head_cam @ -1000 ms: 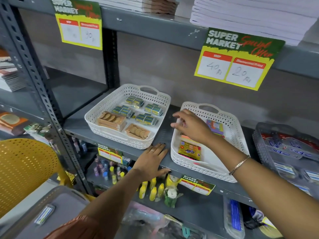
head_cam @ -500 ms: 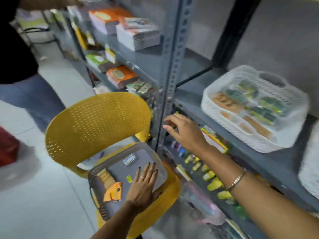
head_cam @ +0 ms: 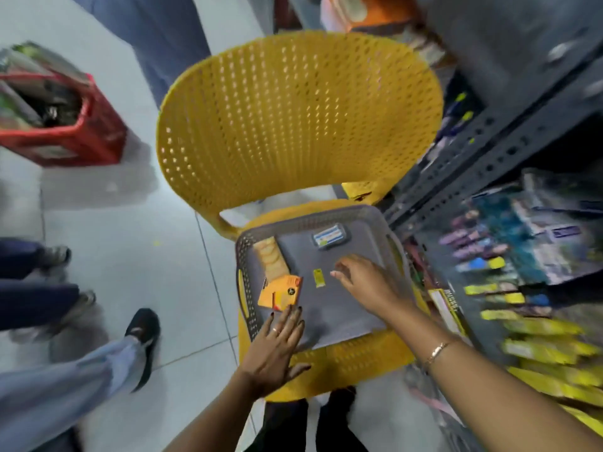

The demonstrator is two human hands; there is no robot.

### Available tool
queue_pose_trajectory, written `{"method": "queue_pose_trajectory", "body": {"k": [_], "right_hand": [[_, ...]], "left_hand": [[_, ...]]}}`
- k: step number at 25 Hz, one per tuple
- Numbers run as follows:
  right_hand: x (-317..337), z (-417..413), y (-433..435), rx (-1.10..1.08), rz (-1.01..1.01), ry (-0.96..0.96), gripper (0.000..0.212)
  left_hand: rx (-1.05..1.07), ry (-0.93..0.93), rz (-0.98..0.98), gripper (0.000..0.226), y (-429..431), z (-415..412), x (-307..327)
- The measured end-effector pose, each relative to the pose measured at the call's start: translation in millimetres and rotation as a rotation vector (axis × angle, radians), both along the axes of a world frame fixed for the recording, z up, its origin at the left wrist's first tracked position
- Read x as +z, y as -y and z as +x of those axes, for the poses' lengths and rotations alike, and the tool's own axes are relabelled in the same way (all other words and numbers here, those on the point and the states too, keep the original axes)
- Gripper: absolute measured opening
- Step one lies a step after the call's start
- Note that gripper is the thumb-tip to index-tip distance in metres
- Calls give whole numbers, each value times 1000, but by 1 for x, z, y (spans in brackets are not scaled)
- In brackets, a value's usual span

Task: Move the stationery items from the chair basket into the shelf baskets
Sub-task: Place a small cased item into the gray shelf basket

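A grey basket (head_cam: 368,316) rests on the seat of a yellow chair (head_cam: 293,119). Inside it lie an orange packet (head_cam: 280,293), a tan pack of round pieces (head_cam: 269,257), a small yellow item (head_cam: 318,277) and a blue-and-white case (head_cam: 330,238). My left hand (head_cam: 277,345) lies flat on the basket's near left rim, fingers spread, holding nothing. Over the basket floor hovers my right hand (head_cam: 365,282), fingers apart and empty, fingertips just right of the small yellow item.
A grey metal shelf rack (head_cam: 483,148) stands right of the chair, with yellow and blue goods (head_cam: 538,327) on its low shelf. A red crate (head_cam: 62,125) sits on the tiled floor at left. Other people's legs and shoes (head_cam: 140,340) stand at left.
My view has swung from the shelf baskets down to the chair. My right hand came off the shelf and moved over the grey basket. My left hand slid to the basket's near rim.
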State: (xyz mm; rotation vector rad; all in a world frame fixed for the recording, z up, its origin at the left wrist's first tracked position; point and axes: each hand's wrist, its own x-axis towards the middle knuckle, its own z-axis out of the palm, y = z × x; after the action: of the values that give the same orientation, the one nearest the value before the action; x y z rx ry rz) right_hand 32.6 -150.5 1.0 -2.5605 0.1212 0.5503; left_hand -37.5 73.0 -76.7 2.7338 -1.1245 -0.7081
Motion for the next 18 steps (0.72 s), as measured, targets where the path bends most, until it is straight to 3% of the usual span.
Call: {"method": "queue_pose_trajectory", "body": {"k": [6, 11, 13, 18], "right_hand": [[-71, 26, -12, 88, -42, -67, 20], [-82, 59, 6, 202, -273, 152, 53], [-88, 70, 13, 275, -351, 150, 66], [-101, 71, 14, 350, -446, 127, 68]], "left_hand": [[-8, 9, 11, 76, -12, 2, -30], [13, 104, -37, 74, -12, 1, -32], [5, 126, -38, 73, -12, 2, -33], [9, 162, -39, 71, -11, 1, -35]]}}
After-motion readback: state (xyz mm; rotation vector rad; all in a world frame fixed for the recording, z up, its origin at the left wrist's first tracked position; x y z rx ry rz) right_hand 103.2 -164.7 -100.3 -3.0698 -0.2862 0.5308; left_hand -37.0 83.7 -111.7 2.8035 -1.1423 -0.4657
